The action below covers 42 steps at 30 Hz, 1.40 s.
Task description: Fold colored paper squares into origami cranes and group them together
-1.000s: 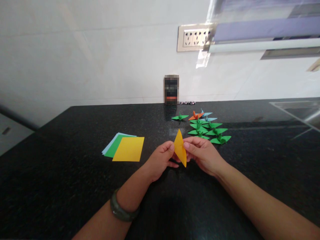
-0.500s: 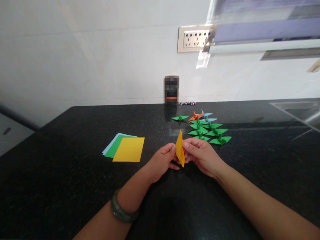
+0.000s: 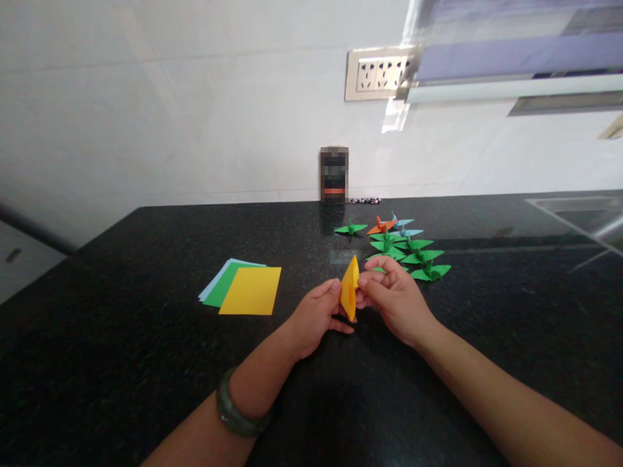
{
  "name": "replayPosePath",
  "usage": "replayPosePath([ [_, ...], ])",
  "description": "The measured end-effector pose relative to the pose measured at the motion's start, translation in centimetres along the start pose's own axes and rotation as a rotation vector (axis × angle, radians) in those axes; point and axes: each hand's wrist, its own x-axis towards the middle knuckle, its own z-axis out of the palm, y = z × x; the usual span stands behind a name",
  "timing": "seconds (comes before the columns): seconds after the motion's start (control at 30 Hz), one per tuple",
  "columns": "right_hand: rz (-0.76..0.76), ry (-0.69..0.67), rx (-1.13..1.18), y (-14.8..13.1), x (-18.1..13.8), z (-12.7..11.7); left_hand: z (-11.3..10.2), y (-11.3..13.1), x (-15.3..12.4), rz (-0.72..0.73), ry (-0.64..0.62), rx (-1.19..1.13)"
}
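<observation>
A folded piece of orange paper, narrow and pointed at both ends, stands upright between my two hands just above the black counter. My left hand pinches its left side with thumb and fingers closed. My right hand grips its right side, fingers curled onto the fold. A green bangle sits on my left wrist.
A fanned stack of flat sheets, yellow on top of green and pale blue, lies left of my hands. Several folded paper cranes, mostly green with one orange and some blue, stand behind my right hand. A dark phone leans on the wall under a socket panel.
The orange paper has been pressed narrower and turned more edge-on. My right fingers have curled further over its right side. Both hands stayed in about the same place.
</observation>
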Motion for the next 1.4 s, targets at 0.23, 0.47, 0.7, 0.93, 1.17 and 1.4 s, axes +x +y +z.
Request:
replayPosePath([
  [0.23,0.007,-0.015,-0.031,0.03,-0.11,0.02,0.17,-0.01,0.02,-0.018,0.021,-0.019],
  [0.47,0.017,-0.036,0.016,-0.10,-0.11,0.09,0.10,-0.10,0.07,-0.021,0.014,-0.028],
  [0.7,0.035,-0.050,0.035,-0.31,-0.28,0.29,-0.11,-0.28,0.16,-0.018,0.001,-0.029],
  [0.93,-0.025,0.002,-0.106,-0.51,-0.03,0.17,0.01,-0.12,0.28,0.073,0.098,0.136],
  [1.17,-0.021,-0.074,-0.174,-0.06,0.20,-0.13,0.06,0.59,-0.05,0.191,0.136,0.373],
  [1.4,-0.060,-0.079,-0.332,0.24,0.30,-0.60,0.31,0.02,0.17,0.007,0.084,0.002],
])
